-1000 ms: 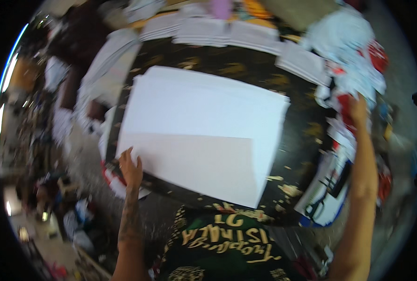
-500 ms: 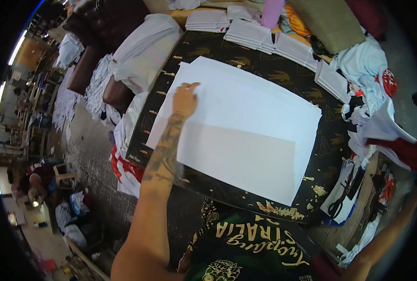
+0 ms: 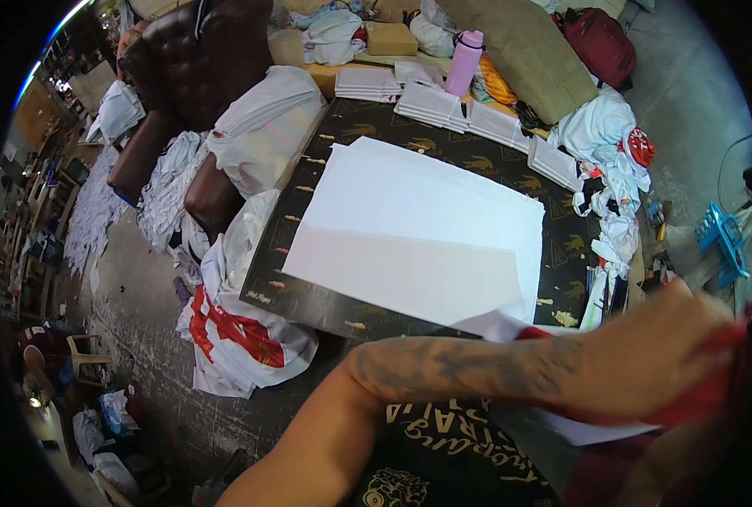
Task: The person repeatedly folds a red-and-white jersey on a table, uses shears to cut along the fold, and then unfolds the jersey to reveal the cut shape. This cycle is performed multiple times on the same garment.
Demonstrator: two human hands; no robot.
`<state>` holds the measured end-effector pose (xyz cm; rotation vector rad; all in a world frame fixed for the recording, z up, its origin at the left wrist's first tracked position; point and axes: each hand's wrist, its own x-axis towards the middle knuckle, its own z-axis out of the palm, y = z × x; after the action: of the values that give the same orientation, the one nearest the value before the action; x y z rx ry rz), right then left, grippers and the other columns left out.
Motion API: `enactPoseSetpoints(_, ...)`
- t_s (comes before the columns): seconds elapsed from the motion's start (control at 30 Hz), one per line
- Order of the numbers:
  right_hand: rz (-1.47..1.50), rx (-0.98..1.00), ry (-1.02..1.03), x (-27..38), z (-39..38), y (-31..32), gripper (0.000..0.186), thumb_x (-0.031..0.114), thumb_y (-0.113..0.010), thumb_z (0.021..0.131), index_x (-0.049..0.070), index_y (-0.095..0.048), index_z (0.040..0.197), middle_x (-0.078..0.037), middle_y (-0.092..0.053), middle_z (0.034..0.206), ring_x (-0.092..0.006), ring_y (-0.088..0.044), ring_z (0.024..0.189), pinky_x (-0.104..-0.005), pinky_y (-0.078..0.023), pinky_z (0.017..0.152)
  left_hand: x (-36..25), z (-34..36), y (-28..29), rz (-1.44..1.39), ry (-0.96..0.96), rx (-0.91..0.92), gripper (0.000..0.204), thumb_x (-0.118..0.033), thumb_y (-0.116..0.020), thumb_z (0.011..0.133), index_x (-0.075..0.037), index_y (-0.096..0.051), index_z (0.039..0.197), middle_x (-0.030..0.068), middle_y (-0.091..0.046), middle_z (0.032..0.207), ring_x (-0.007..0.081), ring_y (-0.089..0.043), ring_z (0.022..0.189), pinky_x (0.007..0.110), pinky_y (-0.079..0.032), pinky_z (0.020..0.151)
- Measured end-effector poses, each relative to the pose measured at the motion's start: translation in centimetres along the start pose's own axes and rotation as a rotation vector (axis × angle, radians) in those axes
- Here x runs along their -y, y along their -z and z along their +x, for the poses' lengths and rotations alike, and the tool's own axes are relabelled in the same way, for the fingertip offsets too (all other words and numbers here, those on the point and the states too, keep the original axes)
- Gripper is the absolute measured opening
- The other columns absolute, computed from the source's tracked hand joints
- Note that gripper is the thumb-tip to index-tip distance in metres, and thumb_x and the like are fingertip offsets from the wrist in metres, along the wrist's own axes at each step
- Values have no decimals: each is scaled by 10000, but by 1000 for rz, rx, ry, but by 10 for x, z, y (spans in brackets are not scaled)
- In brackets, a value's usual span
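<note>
Your left hand (image 3: 659, 351) is gripping a red-and-white cloth (image 3: 705, 389) off the counter's (image 3: 325, 313) near right side; the hand is blurring, but its grip is looking closed, with the fingers curling round the fabric. Your right hand is not showing, so I cannot tell its grip. The cloth's pale end is overlapping the near right corner of the flat white sheets (image 3: 427, 203) in this view; whether it is touching them, I cannot tell.

Judging by how things are lying, the work is looking partway along. Folded white stacks (image 3: 431, 106) are sitting in a row around the far edge, apparently finished. The sheets are lying open at the middle, with a smaller greyish piece (image 3: 401, 270) covering their near part. The cloth in your grip is hanging unfolded, and a loose cloth heap (image 3: 617, 237) is lying unsorted beside the right edge.

As for markings, your dark shirt (image 3: 435, 456) is carrying pale gold lettering and a round emblem. The counter's covering is repeating gold crocodile figures and triangular emblems, with small script showing at its near left corner. The sheets are showing no readable writing.
</note>
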<state>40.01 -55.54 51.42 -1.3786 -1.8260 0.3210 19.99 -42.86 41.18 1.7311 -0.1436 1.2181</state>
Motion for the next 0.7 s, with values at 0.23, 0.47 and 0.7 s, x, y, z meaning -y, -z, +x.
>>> enactPoseSetpoints(0.23, 19, 968, -197, -132, -123, -180, 380, 111, -836, 820, 101, -738, 1187, -139, -781, 1058, -309, -747, 970, -446, -578, 886, -82, -183, 56, 279, 488, -405, 248, -211, -685, 1017, 26, -709, 949, 84, -654, 749, 132, -610, 706, 311, -485, 684)
enactPoseSetpoints(0.47, -146, 395, -250, -238, -210, -175, 291, -40, -756, 757, 63, -764, 1030, -145, -718, 1069, -384, -632, 993, -464, -495, 994, -112, -363, 110, 913, 1248, -323, 358, -225, -839, 848, -3, -680, 1079, 88, -691, 920, 206, -659, 880, 360, -489, 787)
enactPoseSetpoints(0.7, 463, 259, 38, -149, -162, -271, 323, 195, -764, 898, 4, -712, 1153, -186, -726, 1013, -377, -695, 1023, -456, -534, 931, 28, -311, -43, 457, 887, 54, 666, -264, -889, 839, -29, -613, 1398, 239, -650, 1369, 364, -629, 1291, 428, -465, 1129)
